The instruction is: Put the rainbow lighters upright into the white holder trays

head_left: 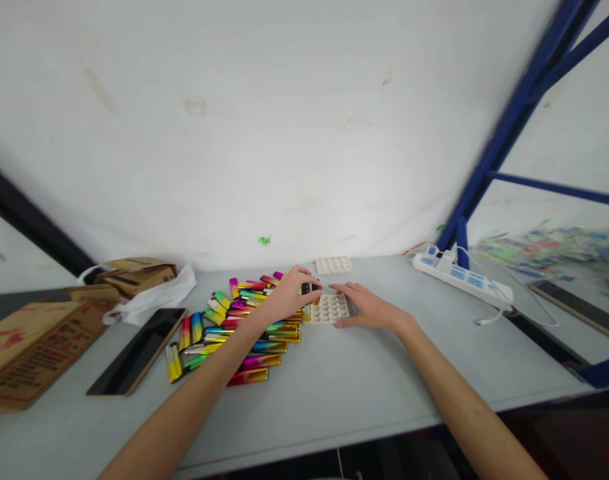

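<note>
**Left hand [290,293] with a dark-ended lighter [311,289] at a white pocketed tray [332,309]**

The left hand pinches the lighter between thumb and fingers, over the tray's left side; whether its lower end sits in a pocket cannot be told. The right hand [363,307] is spread wide, holding nothing visible, its thumb and fingertips at the tray's right edge. The tray lies flat on the grey table [374,387], its remaining visible pockets pale.

Beside it, partly behind the left forearm, lies a loose spread of metallic lighters [270,347] in gold, red, magenta, green and blue. A second pocketed tray [333,265] rests beyond, near the white wall [304,133].

Farther left are a flat dark-screened device [137,352], a white plastic bag [157,298] and a printed cardboard box [39,353]. Farther right, a white power strip [462,277] lies near a blue metal frame [504,133]; past the frame, a blurred heap of packets [559,250] and another device [579,309] appear.
</note>
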{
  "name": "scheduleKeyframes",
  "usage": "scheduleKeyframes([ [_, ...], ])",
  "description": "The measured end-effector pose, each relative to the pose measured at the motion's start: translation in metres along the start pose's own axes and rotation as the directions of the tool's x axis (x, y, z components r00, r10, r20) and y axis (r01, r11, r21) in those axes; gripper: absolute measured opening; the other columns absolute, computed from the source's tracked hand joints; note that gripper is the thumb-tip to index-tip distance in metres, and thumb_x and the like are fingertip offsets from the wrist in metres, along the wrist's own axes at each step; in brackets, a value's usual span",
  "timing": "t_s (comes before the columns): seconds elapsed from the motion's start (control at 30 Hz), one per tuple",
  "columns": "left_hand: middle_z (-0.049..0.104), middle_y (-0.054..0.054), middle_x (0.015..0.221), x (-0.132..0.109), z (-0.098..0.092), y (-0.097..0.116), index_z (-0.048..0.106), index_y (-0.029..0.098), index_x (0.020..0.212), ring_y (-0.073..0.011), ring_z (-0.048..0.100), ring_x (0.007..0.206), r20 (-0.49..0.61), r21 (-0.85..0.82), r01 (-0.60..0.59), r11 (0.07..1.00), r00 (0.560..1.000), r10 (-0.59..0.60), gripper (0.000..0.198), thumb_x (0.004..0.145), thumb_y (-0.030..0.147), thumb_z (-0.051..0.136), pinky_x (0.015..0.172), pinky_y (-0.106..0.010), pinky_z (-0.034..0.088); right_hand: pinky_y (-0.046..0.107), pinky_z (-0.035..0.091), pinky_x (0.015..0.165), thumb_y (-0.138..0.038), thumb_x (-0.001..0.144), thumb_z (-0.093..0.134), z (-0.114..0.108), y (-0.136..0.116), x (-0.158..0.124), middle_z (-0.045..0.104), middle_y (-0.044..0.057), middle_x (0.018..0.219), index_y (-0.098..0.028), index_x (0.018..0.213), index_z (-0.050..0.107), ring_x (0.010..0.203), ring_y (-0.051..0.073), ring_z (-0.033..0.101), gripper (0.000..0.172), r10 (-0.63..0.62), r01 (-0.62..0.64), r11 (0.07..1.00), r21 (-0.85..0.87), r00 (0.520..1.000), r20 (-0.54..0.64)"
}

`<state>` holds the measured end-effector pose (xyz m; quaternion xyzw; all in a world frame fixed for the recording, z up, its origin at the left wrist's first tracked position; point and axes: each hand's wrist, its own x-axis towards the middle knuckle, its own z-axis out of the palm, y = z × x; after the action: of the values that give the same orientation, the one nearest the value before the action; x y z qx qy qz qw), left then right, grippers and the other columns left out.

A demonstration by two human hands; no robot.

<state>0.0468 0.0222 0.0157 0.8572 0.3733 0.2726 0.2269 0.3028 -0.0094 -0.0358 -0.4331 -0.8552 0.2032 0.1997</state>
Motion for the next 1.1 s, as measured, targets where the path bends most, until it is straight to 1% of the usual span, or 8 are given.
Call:
scheduleKeyframes([
  [0.13,0.067,-0.011,0.124,-0.005,-0.010,-0.004,0.064,0.026,0.138,-0.0241,0.065,0.110,-0.098,-0.032,-0.006,0.999,0.995,0.002,0.045,0.098,0.044,0.056,0.107,-0.041,0.046,0.052,0.043,0.110,-0.052,0.080,0.081,0.000,-0.001,0.000,0.057,0.018,0.141,-0.021,0.156,0.039,0.128,0.035,0.053,0.093,0.012,-0.012,1.000,-0.004,1.000,0.007],
  [0.27,0.071,-0.014,0.119,-0.003,-0.038,-0.047,0.072,0.017,0.123,-0.0262,0.066,0.108,-0.179,0.184,0.127,0.975,0.979,-0.094,0.037,0.094,0.031,0.054,0.106,-0.042,0.047,0.052,0.041,0.113,-0.054,0.080,0.081,-0.001,-0.001,-0.001,0.054,0.019,0.144,-0.019,0.157,0.040,0.131,0.035,0.051,0.094,0.023,-0.023,1.000,-0.006,1.000,0.020],
  [0.47,0.072,-0.015,0.124,0.013,-0.069,-0.108,0.075,0.015,0.118,-0.0302,0.063,0.120,0.040,0.345,0.138,0.928,0.986,-0.162,0.041,0.082,0.028,0.058,0.110,-0.041,0.043,0.052,0.041,0.113,-0.054,0.080,0.082,-0.001,-0.001,-0.001,0.056,0.018,0.142,-0.022,0.157,0.039,0.130,0.035,0.052,0.094,0.031,-0.031,0.999,0.009,0.999,0.015],
  [0.63,0.079,-0.009,0.095,0.028,-0.073,-0.115,0.080,0.021,0.094,-0.0286,0.071,0.096,0.168,0.307,0.181,0.934,0.956,-0.240,0.030,0.069,0.031,0.069,0.088,-0.032,0.052,0.054,0.040,0.114,-0.056,0.079,0.081,0.001,0.002,-0.001,0.053,0.018,0.147,-0.023,0.158,0.038,0.134,0.036,0.050,0.096,0.034,-0.035,0.999,0.015,0.999,0.017],
  [0.77,0.078,-0.003,0.078,0.024,-0.079,-0.118,0.079,0.022,0.103,-0.0231,0.071,0.076,0.197,0.275,0.222,0.936,0.939,-0.280,0.041,0.064,0.027,0.068,0.072,-0.026,0.051,0.053,0.039,0.115,-0.057,0.080,0.081,0.001,0.003,-0.001,0.052,0.019,0.148,-0.021,0.158,0.037,0.134,0.035,0.050,0.096,0.031,-0.031,0.999,0.010,0.999,0.025],
  [0.87,0.079,-0.002,0.081,0.017,-0.085,-0.121,0.078,0.023,0.105,-0.0220,0.071,0.075,0.185,0.230,0.248,0.941,0.938,-0.292,0.046,0.061,0.025,0.066,0.069,-0.026,0.051,0.052,0.038,0.116,-0.057,0.081,0.080,0.001,0.003,-0.001,0.050,0.018,0.151,-0.021,0.158,0.036,0.137,0.035,0.048,0.096,0.034,-0.034,0.999,0.005,0.999,0.029],
  [1.0,0.078,-0.004,0.077,0.012,-0.091,-0.122,0.079,0.021,0.081,-0.0233,0.070,0.074,0.178,0.224,0.247,0.943,0.941,-0.289,0.024,0.061,0.026,0.066,0.071,-0.028,0.051,0.053,0.039,0.115,-0.058,0.079,0.081,0.001,0.003,-0.001,0.051,0.019,0.148,-0.021,0.158,0.037,0.135,0.036,0.049,0.097,0.052,-0.052,0.999,0.005,0.998,0.036],
  [1.1,0.078,-0.007,0.083,0.011,-0.096,-0.118,0.079,0.021,0.077,-0.0255,0.070,0.083,0.147,0.230,0.227,0.946,0.953,-0.265,0.019,0.065,0.030,0.068,0.080,-0.031,0.052,0.053,0.039,0.115,-0.057,0.080,0.080,0.001,0.003,-0.001,0.052,0.018,0.148,-0.022,0.158,0.038,0.134,0.036,0.049,0.096,0.043,-0.043,0.999,0.010,0.999,0.027],
])
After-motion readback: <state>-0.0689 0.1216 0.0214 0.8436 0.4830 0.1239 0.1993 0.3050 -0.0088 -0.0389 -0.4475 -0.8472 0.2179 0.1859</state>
